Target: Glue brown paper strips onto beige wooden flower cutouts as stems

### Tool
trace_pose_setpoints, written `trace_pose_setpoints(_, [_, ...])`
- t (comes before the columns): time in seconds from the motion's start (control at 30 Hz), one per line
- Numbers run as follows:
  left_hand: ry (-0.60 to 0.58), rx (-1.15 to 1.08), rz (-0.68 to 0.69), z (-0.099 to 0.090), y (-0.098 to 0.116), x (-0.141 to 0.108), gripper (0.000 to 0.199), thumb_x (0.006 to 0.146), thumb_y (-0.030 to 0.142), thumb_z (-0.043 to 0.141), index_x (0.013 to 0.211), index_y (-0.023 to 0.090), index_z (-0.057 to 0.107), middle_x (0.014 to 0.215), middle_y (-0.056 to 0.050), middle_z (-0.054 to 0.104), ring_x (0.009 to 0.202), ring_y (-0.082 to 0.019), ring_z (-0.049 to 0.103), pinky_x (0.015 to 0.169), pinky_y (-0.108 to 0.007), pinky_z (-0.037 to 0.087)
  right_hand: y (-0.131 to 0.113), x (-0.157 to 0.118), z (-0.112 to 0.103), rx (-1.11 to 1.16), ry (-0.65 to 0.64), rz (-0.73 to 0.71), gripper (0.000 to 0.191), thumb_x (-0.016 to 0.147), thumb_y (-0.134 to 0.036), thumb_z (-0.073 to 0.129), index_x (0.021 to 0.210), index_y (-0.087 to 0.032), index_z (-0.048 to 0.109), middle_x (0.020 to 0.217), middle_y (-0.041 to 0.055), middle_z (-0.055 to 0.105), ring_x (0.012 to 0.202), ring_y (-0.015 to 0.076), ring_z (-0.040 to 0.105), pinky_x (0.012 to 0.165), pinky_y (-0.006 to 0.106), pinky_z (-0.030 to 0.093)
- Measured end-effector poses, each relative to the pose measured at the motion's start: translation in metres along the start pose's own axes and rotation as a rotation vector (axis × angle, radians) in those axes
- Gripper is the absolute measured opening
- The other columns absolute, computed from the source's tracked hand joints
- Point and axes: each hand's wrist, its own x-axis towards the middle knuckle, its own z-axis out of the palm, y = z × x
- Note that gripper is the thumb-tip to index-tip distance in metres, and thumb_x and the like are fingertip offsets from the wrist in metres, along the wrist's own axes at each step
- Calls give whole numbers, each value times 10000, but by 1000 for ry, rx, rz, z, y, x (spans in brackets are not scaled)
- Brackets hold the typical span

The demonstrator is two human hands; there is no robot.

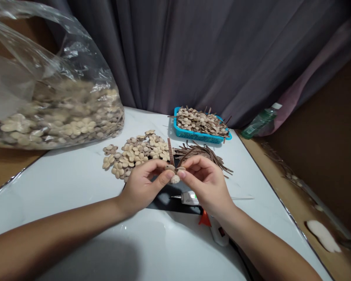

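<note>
My left hand and my right hand meet near the middle of the view, both pinching a small beige fabric flower. A thin brown ribbon stands up from the flower between the fingertips. Beneath my hands lies a dark mat. A white glue gun with an orange trigger rests on it, partly hidden by my right hand. Behind my left hand spreads a pile of beige and grey flowers. Loose brown ribbon strips lie behind my right hand.
A large clear plastic bag full of flowers sits on the left of the white table. At the back stands a blue basket heaped with ribboned flowers. A green bottle leans by the grey curtain, at the right.
</note>
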Motion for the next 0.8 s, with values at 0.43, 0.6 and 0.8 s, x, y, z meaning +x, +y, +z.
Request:
trace_pose_setpoints(0.43, [-26,41,17,1,0,-1,147,858,273,568,764,164,600,673,14,593,622,-95,557,573,-173,449,-3,-2,2,47,-4,25,248,725,-222,740,831,-224,517,702,-38,581,628,88,533,588,202,462])
trace_pose_setpoints(0.6, [-70,-6,-39,3,0,0,161,882,278,525,787,161,581,669,13,595,597,-92,559,553,-174,449,-1,-1,1,64,-15,37,275,721,-245,742,845,-241,497,732,-30,592,649,108,552,606,233,477])
trace_pose_setpoints(0.8, [-26,37,-35,2,-3,2,112,851,268,574,847,166,619,741,4,640,637,-94,584,580,-167,464,0,0,0,15,-25,-6,220,777,-229,685,846,-239,476,769,-19,584,690,113,553,641,242,466])
